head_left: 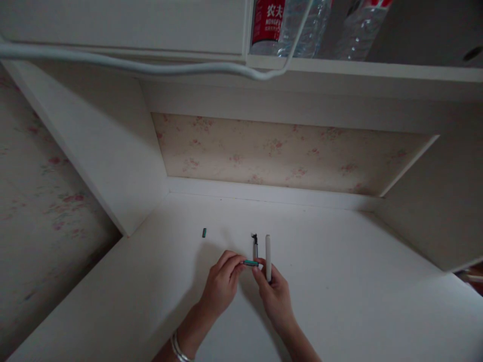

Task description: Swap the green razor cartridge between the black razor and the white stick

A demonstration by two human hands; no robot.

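A small green and black strip, which looks like a razor cartridge (250, 263), spans the gap between my hands. My left hand (222, 281) pinches its left end. My right hand (275, 291) has thumb and fingertips closed at its right end and also grips a slim white stick (268, 254), which points away from me. Just beyond the cartridge is a thin handle (255, 247) with a black forked head, resembling a razor handle; whether fingers touch its near end is hidden. A second green and black cartridge (204, 233) lies on the white desk (339, 281), left of the handle.
White side panels stand at left (101, 136) and right (433, 201). Above the desk runs a shelf (362, 68) holding plastic water bottles (267, 22). A pale lamp arm or cable (151, 65) crosses in front of it. Floral wallpaper (275, 151) covers the back.
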